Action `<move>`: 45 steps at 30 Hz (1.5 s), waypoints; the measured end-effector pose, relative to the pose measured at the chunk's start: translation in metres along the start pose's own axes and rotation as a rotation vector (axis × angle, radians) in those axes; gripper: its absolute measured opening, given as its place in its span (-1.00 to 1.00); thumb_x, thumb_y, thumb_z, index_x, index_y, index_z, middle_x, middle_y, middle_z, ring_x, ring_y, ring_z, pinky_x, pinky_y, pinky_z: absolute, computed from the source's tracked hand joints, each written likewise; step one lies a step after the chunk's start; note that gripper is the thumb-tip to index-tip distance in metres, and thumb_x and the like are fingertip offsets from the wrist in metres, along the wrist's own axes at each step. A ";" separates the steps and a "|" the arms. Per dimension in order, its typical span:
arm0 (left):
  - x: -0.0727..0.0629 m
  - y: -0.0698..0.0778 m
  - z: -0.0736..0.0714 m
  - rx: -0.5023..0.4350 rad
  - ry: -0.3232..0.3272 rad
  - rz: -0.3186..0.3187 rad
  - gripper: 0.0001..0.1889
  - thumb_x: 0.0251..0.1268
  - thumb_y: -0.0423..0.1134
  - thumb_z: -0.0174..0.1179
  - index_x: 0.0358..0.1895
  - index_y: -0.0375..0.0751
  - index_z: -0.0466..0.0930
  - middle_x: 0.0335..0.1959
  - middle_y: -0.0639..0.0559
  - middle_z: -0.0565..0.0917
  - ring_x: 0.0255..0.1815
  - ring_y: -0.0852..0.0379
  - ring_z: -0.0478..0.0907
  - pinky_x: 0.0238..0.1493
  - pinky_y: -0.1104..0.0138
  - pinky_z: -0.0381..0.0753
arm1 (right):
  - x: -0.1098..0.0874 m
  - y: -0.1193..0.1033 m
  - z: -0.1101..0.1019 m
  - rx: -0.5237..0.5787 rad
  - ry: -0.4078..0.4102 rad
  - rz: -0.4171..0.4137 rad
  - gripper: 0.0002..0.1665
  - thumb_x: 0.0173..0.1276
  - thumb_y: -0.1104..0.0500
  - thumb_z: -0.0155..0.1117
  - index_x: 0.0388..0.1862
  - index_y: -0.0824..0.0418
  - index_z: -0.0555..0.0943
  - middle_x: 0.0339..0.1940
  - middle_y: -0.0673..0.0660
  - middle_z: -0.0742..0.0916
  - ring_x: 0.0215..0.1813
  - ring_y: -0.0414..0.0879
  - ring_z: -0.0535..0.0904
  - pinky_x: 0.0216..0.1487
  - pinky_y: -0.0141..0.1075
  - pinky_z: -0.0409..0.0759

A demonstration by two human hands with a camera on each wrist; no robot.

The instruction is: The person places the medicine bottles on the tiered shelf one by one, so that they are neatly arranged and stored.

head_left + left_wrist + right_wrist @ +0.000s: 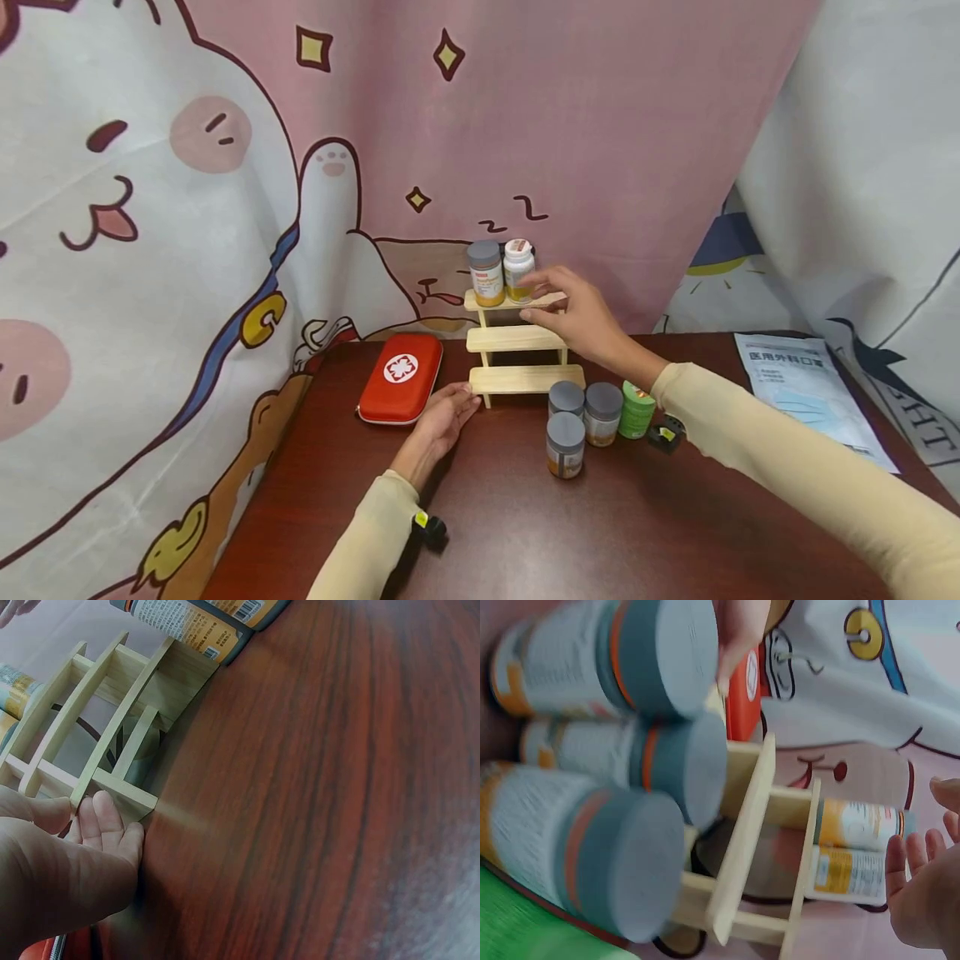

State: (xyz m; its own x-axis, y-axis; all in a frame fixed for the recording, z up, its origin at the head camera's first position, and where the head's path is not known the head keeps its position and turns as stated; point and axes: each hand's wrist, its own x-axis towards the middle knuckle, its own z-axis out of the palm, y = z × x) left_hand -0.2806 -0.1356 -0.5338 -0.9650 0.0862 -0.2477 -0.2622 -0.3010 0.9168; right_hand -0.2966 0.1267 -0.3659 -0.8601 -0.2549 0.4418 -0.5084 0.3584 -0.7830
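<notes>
At twelve o'clock on the wooden rack (517, 337) we log the white bottle (518, 277); right hand (573, 310) at its four, fingers loose, holding nothing; left hand (446, 421) pinches the rack at eight, likely steadying it.

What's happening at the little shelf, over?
Left fingers pinch pale wooden three-step shelf, bottom step. Right fingers near small white plastic bottle up top, contact unclear. Maybe in the way: three cylindrical grey-lidded jars, shelf's front right.
</notes>
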 end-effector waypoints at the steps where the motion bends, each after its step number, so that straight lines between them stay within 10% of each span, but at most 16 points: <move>1: 0.000 0.000 0.000 -0.003 -0.001 0.003 -0.88 0.62 -0.42 0.05 0.05 -0.33 0.51 -0.27 0.10 0.65 -0.20 0.21 0.66 0.32 0.24 0.71 | -0.004 -0.001 0.000 0.014 -0.017 0.020 -0.50 0.39 0.19 0.53 0.28 0.10 0.65 0.22 0.19 0.66 0.23 0.18 0.66 0.20 0.06 0.74; 18: 0.002 0.002 -0.004 -0.002 -0.004 0.006 -0.90 0.60 -0.42 0.07 0.02 -0.31 0.54 -0.24 0.09 0.64 -0.17 0.16 0.66 0.50 0.05 0.58 | -0.097 -0.006 -0.013 0.168 -0.168 0.336 -0.48 0.47 0.08 0.45 0.36 0.01 0.57 0.33 0.10 0.67 0.25 0.01 0.65 0.11 -0.31 0.75; 33: 0.003 -0.002 -0.001 -0.008 -0.005 -0.006 -0.90 0.61 -0.43 0.06 0.00 -0.27 0.55 -0.26 0.12 0.65 -0.21 0.20 0.67 0.45 0.12 0.64 | -0.162 0.026 -0.005 0.274 -0.134 0.229 -0.42 0.48 0.28 0.40 0.42 0.32 0.49 0.31 0.28 0.65 0.27 -0.19 0.67 0.15 -0.39 0.76; 45: 0.002 -0.001 -0.002 -0.008 -0.008 -0.005 -0.89 0.62 -0.42 0.04 0.02 -0.29 0.53 -0.26 0.11 0.65 -0.20 0.20 0.66 0.46 0.14 0.63 | -0.176 0.026 0.014 -0.130 -0.050 0.084 -0.28 0.27 0.32 0.58 0.39 0.11 0.53 0.24 0.07 0.68 0.23 -0.11 0.64 0.12 -0.31 0.77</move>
State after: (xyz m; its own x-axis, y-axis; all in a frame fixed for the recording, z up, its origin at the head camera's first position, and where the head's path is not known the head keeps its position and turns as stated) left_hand -0.2824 -0.1366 -0.5361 -0.9636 0.0955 -0.2496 -0.2670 -0.3083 0.9130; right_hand -0.1581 0.1680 -0.4704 -0.8984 -0.2626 0.3521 -0.4386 0.4930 -0.7514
